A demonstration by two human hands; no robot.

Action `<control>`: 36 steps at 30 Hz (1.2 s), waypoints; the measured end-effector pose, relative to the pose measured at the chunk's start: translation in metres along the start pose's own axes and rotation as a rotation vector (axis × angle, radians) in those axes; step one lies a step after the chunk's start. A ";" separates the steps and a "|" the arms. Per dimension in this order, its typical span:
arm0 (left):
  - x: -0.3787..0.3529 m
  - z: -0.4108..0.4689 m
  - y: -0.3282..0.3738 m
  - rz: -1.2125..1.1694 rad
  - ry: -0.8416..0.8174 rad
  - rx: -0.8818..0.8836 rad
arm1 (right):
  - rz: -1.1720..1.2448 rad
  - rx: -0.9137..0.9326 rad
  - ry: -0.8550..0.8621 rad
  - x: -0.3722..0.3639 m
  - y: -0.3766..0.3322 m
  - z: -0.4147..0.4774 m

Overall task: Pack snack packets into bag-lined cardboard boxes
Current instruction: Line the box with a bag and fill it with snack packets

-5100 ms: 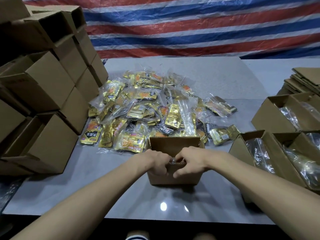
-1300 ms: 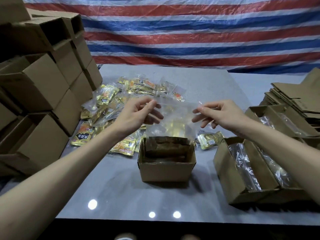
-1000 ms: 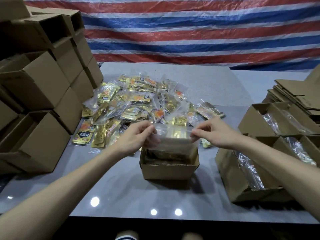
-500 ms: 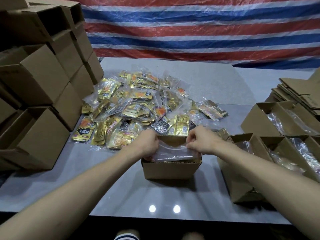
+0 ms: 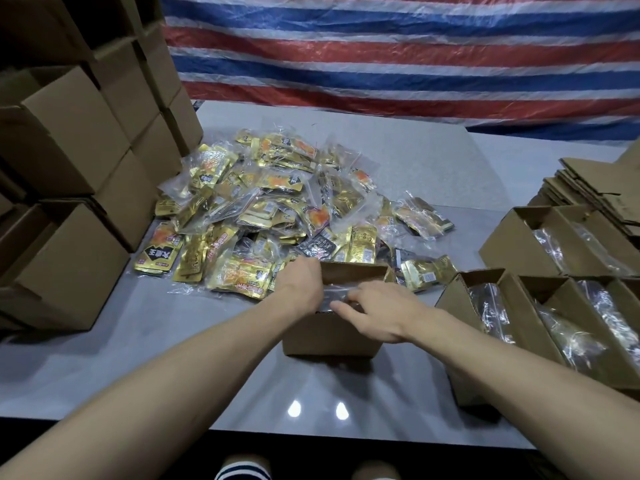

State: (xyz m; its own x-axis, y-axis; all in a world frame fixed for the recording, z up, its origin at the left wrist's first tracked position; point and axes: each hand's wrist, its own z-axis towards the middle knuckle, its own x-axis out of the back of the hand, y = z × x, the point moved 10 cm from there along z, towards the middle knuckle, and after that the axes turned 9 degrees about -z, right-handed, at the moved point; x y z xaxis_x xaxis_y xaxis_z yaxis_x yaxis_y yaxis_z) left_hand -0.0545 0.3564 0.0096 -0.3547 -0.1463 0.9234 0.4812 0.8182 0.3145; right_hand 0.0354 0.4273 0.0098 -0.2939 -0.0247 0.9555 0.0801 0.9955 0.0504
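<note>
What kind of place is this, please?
Probably a small packing workshop: snack packets lie heaped on the table, cardboard boxes are stacked at the left, and a striped tarpaulin hangs behind.

An open box [image 5: 329, 336] stands on the table [image 5: 173, 368] near its front edge, with a bag [image 5: 337, 292] in its mouth. The left hand [image 5: 301, 285] is at the box's left rim and the right hand [image 5: 377, 311] is over its top. A heap of snack packets [image 5: 277, 202] lies just behind the box. Stacked boxes [image 5: 69, 150] stand at the left, bag-lined boxes [image 5: 519, 306] at the right, and flattened cartons [image 5: 595, 192] behind those. A tarp [image 5: 381, 64] hangs behind the table.
</note>
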 end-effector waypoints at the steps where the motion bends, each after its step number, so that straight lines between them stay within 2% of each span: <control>1: 0.000 0.001 0.001 0.020 0.001 0.007 | 0.005 0.010 -0.013 -0.003 -0.001 0.001; 6: -0.004 0.000 0.007 0.108 -0.022 0.017 | -0.025 0.013 -0.234 -0.025 -0.003 0.004; 9: 0.002 -0.004 0.012 0.149 0.043 -0.016 | 0.021 -0.010 -0.331 -0.029 0.000 0.008; 11: 0.011 -0.013 0.023 0.266 0.164 -0.118 | 0.126 -0.015 -0.397 -0.030 0.000 0.012; 13: 0.014 -0.022 0.039 0.307 0.225 -0.307 | 0.236 -0.001 -0.448 -0.032 -0.003 0.017; 15: 0.002 -0.024 0.040 0.215 0.053 -0.404 | 0.287 0.003 -0.456 -0.032 -0.004 0.025; 18: -0.026 -0.016 0.015 0.111 -0.303 -0.242 | 0.285 -0.028 -0.453 -0.037 0.001 0.038; 21: -0.038 -0.003 0.006 0.125 -0.412 -0.159 | 0.280 -0.042 -0.477 -0.045 0.002 0.045; 27: -0.057 0.008 0.007 -0.034 -0.604 -0.024 | 0.331 -0.025 -0.561 -0.044 0.000 0.043; 30: -0.060 0.013 0.006 -0.051 -0.579 -0.017 | 0.300 -0.069 -0.492 -0.039 0.003 0.040; 32: -0.055 0.009 0.006 0.021 -0.483 -0.056 | 0.127 -0.060 -0.316 -0.028 0.004 0.037; 34: -0.036 0.000 0.019 0.171 -0.259 -0.215 | -0.056 0.008 -0.054 -0.007 -0.002 0.028; 36: -0.022 -0.020 0.038 0.153 -0.118 -0.445 | -0.068 0.012 0.122 0.009 0.001 0.011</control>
State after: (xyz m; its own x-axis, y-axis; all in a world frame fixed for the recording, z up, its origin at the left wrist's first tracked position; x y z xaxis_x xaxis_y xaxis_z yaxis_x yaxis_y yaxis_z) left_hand -0.0125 0.3795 0.0060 -0.3291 0.0426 0.9433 0.8219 0.5048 0.2639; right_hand 0.0221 0.4288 0.0157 -0.1802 -0.1023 0.9783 0.0522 0.9922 0.1134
